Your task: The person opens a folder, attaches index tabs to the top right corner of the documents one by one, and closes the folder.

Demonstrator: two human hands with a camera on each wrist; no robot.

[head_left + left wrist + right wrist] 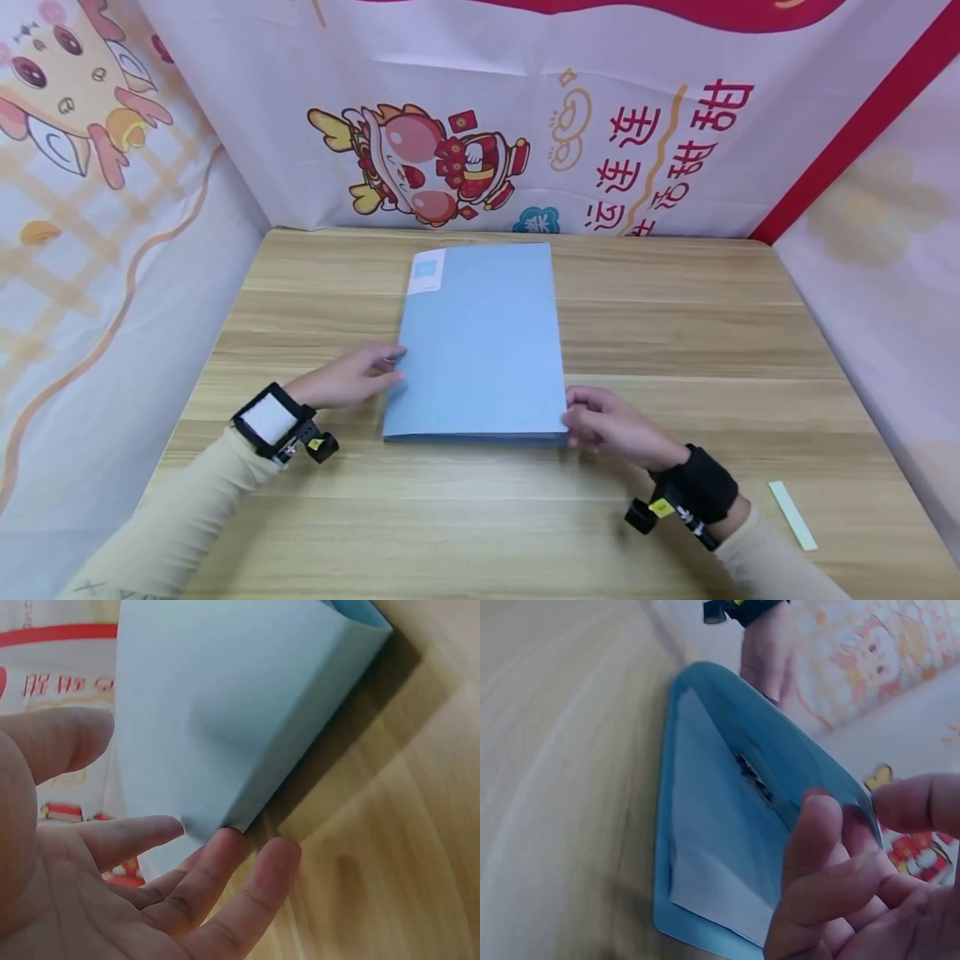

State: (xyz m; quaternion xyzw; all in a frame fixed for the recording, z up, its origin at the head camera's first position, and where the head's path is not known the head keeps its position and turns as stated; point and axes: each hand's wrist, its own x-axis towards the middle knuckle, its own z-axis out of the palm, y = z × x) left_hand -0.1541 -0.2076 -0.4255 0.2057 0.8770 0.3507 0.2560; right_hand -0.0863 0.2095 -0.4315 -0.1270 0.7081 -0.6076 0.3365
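Observation:
A light blue file folder (480,342) lies on the table, a white label (426,271) at its upper left. My right hand (615,425) pinches the near right corner of its front cover. In the right wrist view that cover (780,742) is lifted a little, with white paper (705,817) and a dark clip (751,778) showing inside. At the opposite side, my left hand (348,379) has its fingers extended against the spine (300,727). The left thumb stands apart from the folder in the left wrist view.
A narrow pale green strip (792,515) lies on the wooden table (675,333) beyond the right wrist. Printed cloth (465,50) hangs along the back, and more cloth lines the left and right sides. Each wrist wears a strapped camera.

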